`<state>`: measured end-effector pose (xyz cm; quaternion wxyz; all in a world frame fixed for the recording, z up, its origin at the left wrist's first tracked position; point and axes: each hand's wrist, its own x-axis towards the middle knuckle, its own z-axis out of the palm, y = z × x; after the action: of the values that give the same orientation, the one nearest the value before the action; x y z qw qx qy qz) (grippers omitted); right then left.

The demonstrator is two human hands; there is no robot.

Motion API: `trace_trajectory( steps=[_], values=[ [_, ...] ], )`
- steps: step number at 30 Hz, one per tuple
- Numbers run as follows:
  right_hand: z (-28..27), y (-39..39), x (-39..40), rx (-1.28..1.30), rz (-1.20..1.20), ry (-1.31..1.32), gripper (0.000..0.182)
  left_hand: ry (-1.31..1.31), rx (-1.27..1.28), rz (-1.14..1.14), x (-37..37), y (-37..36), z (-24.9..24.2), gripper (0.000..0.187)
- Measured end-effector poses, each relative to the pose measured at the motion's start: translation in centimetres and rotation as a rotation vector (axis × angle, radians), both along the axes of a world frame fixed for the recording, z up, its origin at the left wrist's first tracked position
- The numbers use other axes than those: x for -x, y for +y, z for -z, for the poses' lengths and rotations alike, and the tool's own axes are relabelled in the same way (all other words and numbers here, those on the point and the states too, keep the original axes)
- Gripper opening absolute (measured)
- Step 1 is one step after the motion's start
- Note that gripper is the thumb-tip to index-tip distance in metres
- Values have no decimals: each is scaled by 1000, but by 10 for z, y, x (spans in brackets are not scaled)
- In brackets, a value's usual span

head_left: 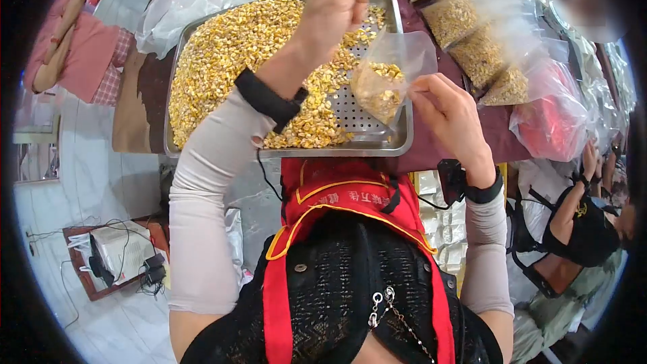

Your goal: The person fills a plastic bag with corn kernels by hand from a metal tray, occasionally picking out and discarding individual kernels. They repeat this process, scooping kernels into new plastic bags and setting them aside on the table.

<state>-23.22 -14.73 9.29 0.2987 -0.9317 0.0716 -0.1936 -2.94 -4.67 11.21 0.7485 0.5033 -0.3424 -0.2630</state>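
One metal tray of yellow flakes on the table; left hand above its far part, fingers curled, any hold indiscernible; partly filled plastic bag at its right, edge pinched by the right hand.

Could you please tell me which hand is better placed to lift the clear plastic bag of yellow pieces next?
Probably the right hand: its fingers touch the bag at its edge, while the left hand is farther off, above the perforated metal tray.

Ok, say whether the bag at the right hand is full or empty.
Partly full: the bag shows yellow pieces at one end, none at the other.
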Motion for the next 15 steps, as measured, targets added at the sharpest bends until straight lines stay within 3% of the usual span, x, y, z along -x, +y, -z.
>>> trace_trajectory(
  steps=[4, 5, 7, 8, 10, 11, 12, 15],
  values=[
    [5, -1, -1, -2, 4, -22, 9, -125, -514, -95, -48, 38, 53, 28],
    [7, 0, -2, -9, 3, -31, 10, -124, -517, -99, -58, 45, 69, 28],
    [7, 0, -4, -13, -1, -37, 10, -701, -724, -154, -76, 54, 103, 22],
    [5, 1, -4, -15, 2, -24, 10, -698, -721, -157, -83, 56, 120, 22],
    [3, 1, -4, -12, 2, -8, 11, -1356, -788, -106, -82, 58, 128, 25],
    [2, 1, -4, -14, 11, 1, 11, -1547, -807, -61, -78, 59, 134, 21],
    [2, 2, -4, -17, 20, 10, 11, -1545, -805, -64, -66, 59, 133, 21],
    [1, 1, -3, -2, 17, 5, 12, -1878, -795, 50, -50, 60, 132, 10]
  ],
)
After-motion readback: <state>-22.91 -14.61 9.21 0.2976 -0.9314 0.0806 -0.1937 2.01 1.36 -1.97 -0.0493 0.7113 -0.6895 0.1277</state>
